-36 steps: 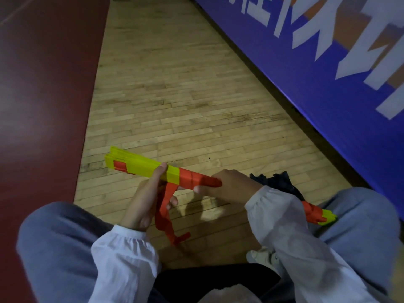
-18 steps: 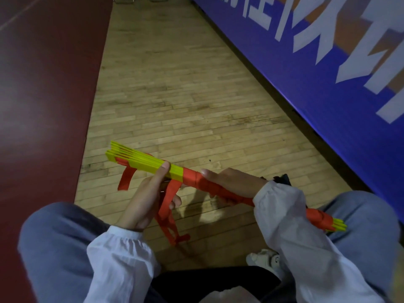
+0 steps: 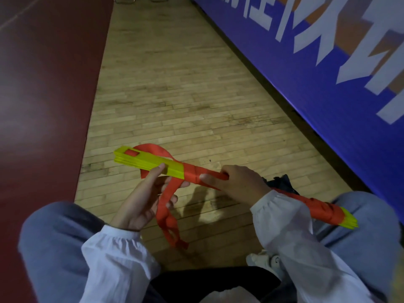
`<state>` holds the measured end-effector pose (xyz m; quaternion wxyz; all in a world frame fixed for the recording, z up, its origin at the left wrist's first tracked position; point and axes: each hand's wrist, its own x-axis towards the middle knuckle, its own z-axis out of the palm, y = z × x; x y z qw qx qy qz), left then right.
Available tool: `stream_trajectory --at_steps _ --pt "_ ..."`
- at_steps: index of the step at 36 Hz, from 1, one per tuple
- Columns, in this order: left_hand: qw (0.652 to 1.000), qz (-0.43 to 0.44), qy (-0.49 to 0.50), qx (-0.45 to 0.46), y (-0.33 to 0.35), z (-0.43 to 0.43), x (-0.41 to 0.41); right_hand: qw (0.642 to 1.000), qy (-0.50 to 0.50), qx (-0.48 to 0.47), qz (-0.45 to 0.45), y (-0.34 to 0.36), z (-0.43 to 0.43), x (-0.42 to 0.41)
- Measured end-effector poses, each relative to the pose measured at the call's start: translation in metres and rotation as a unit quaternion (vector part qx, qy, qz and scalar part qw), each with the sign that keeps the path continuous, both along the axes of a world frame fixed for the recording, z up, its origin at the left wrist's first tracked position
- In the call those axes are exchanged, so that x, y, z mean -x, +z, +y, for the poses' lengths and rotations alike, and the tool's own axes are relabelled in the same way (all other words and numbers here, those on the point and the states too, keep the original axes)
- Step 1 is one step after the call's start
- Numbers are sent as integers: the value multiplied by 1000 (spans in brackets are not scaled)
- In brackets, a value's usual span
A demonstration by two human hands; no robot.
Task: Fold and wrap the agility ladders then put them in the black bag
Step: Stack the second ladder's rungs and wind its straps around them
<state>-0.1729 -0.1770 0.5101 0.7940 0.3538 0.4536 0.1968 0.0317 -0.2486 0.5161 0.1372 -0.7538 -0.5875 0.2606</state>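
- The left hand, palm up, pinches the agility ladder bundle near its yellow end, thumb on top; the loose orange strap hangs across its fingers.
- The right hand grips the bundle's orange-wrapped middle.
- The bundle is held above the wooden floor, between the knees.
- The black bag lies just behind the right wrist.

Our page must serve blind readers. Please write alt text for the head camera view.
A seated person's left hand and right hand grip a folded agility ladder, its yellow rungs partly wrapped in orange strap, above a wooden floor. A loose strap end hangs by the left hand; a black bag lies behind the right wrist.
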Motion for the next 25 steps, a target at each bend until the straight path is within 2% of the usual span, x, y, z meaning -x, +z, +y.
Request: stream_trajectory --at_steps 5,10,17,25 --pt "1000 15 9 -22 -2 -1 -4 999 -11 -15 -48 -2 0 4" --pt "999 20 22 -31 -5 -1 -8 997 -27 -35 -60 -10 -4 6" --pt "995 67 30 -65 -8 -3 -10 1000 -25 2 11 -14 -6 4" --pt "991 76 -1 -111 -15 -7 -6 991 36 106 77 -6 11 -14"
